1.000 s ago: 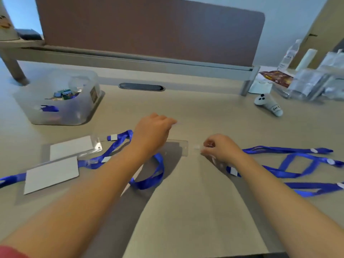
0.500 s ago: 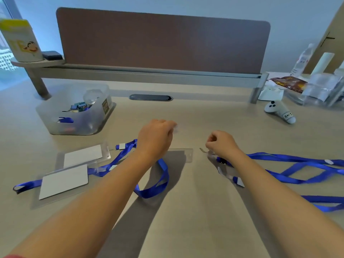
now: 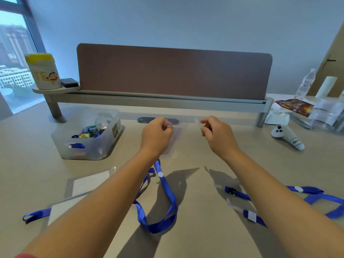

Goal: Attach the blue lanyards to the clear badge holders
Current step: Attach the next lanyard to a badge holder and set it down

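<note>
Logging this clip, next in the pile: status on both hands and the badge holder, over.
Left hand pinching clear badge holder, raised off desk. Right hand pinching small clear piece. Blue lanyard trails below the left wrist. Nothing blocking.

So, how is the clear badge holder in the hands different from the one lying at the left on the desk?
The held badge holder is raised off the desk between the left hand and right hand; the desk badge holder lies flat. The held one looks empty; the desk one shows a white card. Both are clear plastic.

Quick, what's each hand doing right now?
Left hand: closed, pinching the clear badge holder.
Right hand: closed, pinching something small and clear; can't tell what.
</note>
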Demonstrator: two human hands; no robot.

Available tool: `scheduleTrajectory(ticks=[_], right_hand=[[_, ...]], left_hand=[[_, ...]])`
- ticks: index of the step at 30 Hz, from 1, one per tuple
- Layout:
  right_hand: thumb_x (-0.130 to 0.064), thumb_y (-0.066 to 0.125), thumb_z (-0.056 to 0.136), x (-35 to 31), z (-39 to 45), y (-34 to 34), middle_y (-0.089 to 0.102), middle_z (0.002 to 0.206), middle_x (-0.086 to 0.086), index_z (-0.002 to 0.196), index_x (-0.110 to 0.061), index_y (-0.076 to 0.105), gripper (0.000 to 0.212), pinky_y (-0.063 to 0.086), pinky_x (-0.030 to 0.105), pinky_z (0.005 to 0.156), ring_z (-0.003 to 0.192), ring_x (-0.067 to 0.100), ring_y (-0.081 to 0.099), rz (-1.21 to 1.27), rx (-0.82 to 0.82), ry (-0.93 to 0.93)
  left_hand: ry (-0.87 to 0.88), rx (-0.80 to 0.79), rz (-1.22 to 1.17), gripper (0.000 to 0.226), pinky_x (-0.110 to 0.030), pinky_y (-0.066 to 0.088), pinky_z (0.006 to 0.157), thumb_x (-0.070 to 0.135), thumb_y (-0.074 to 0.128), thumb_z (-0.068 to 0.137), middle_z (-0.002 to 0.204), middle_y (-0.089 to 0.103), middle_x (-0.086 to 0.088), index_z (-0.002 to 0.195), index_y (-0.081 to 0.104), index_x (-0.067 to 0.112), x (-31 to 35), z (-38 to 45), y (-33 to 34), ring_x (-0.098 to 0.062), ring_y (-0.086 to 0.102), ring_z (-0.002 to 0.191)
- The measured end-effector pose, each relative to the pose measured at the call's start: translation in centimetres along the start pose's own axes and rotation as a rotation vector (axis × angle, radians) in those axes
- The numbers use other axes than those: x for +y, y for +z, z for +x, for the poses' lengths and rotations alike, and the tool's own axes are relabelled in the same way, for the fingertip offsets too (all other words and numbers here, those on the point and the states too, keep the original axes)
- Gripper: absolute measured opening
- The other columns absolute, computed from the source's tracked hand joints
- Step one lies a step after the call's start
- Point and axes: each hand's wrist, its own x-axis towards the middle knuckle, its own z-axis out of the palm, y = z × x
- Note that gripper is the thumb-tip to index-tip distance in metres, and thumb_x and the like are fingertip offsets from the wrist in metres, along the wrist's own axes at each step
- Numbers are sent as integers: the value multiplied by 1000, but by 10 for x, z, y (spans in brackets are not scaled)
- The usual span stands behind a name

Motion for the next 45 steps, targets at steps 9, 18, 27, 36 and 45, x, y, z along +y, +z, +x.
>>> scheduleTrajectory(ticks=[9, 18, 27, 36, 45], right_hand=[[-7, 43, 93, -33, 5, 9, 67, 109, 17, 112, -2, 62, 27, 42, 24, 73, 95, 30, 62, -10, 50, -146], [-14, 43, 94, -46, 4, 20, 64, 116, 12, 114, -9, 63, 29, 34, 17, 68, 101, 24, 58, -138, -26, -228], [-11, 45, 93, -53, 2, 28, 67, 113, 14, 110, -4, 64, 27, 37, 17, 73, 97, 24, 59, -48, 6, -197], [-8, 47, 92, -64, -1, 25, 58, 82, 3, 102, -10, 54, 12, 42, 14, 59, 65, 6, 50, 542, -102, 146], [-23, 47, 93, -63, -4, 13, 44, 60, 2, 77, -10, 60, 24, 38, 22, 55, 55, 11, 41, 727, -504, 502]], left_hand=[[-176, -74, -350, 28, -37, 50, 87, 6, 47, 92, 99, 54, -2, 118, 59, 9, 2, 0, -7, -19, 52, 97], [-259, -67, -421, 28, -34, 46, 79, 9, 46, 94, 101, 53, -3, 118, 58, 11, -11, -1, -15, -22, 50, 98], [-199, -112, -440, 26, -32, 43, 77, 9, 51, 91, 100, 55, -4, 114, 60, 4, -11, -7, -18, -20, 50, 96], [-77, -52, -302, 30, -29, 45, 82, 8, 48, 92, 118, 63, -15, 121, 56, 9, -16, -8, -19, -24, 57, 106], [464, 84, 324, 30, -30, 53, 68, 7, 50, 90, 100, 71, -15, 118, 62, 11, -32, -11, -28, -30, 67, 86]])
